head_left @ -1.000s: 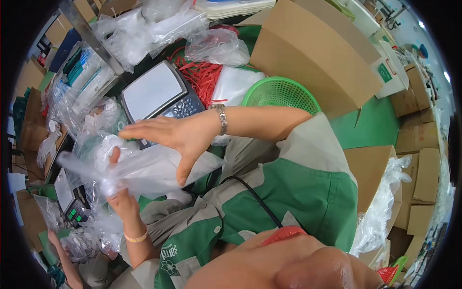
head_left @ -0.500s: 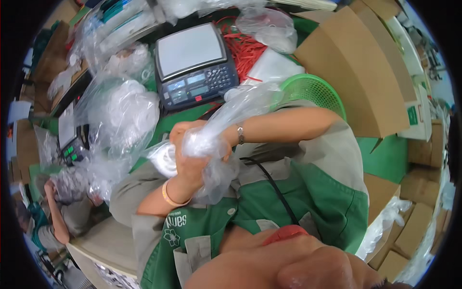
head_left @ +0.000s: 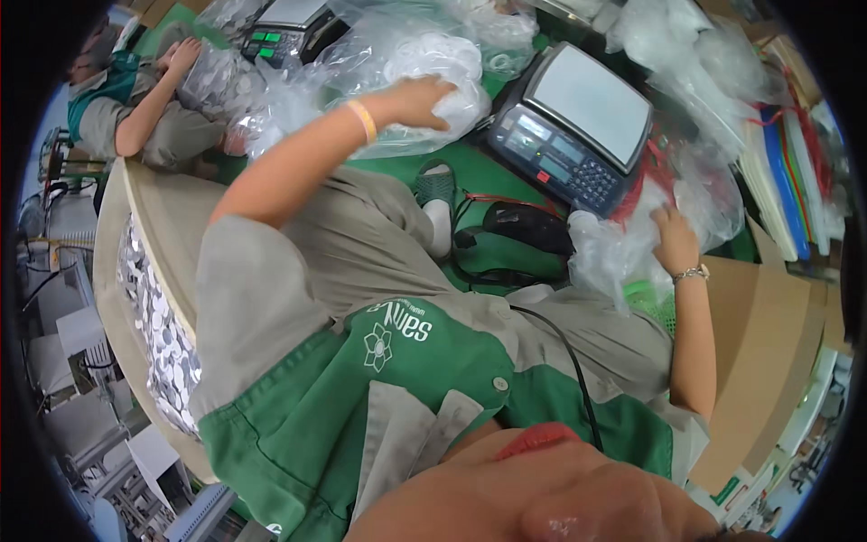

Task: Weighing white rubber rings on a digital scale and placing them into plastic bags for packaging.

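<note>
Reaching forward, my left hand [head_left: 417, 102] is over a large clear bag of white rings [head_left: 433, 61], fingers apart and nothing visibly gripped. At the right, my right hand [head_left: 677, 242] has its fingers closed at the edge of a clear plastic bag [head_left: 603, 255]; the fingertips are partly lost in the plastic. That bag hangs beside a green mesh basket [head_left: 652, 305]. Between my hands stands a dark digital counting scale [head_left: 564, 163] with a pale flat pan. Red ties [head_left: 643, 185] lie behind my right hand.
A cardboard box [head_left: 768, 361] stands to my right. On the left is a tub [head_left: 113, 271] of silvery discs. A co-worker's hands [head_left: 183, 56] are near another bag, by a second scale [head_left: 275, 41]. A dark pouch [head_left: 524, 230] lies between my legs.
My hands have parted from the bunched clear bag they both held. The left has gone forward to the bag of rings, the right out to the right. The view has turned left.
</note>
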Motion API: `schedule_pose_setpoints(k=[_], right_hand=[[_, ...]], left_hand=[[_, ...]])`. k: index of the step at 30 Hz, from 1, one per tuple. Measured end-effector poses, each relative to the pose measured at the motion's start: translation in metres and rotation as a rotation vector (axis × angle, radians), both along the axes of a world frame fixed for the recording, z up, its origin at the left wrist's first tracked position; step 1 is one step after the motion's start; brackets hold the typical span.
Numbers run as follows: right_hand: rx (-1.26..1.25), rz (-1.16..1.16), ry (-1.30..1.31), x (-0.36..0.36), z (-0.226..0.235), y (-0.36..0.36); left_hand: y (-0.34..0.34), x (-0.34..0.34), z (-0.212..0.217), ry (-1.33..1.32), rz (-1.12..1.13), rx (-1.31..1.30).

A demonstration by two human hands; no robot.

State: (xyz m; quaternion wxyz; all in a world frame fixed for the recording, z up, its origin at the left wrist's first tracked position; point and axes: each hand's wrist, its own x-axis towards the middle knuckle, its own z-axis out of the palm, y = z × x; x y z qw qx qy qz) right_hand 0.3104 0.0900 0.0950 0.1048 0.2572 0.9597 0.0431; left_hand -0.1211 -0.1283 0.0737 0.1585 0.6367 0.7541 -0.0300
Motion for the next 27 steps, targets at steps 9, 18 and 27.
schedule_pose_setpoints(k=[9,18,27], right_hand=[[-0.691,-0.303,-0.056,0.020,-0.038,0.021],[-0.594,-0.271,0.129,0.007,-0.019,0.025],[-0.645,0.040,0.636,-0.080,0.069,-0.041]], left_hand=[[-0.055,-0.066,-0.085,-0.135,0.204,-0.789],[-0.062,-0.036,-0.107,0.194,0.063,-0.358],[0.026,0.030,0.102,-0.135,0.024,0.439]])
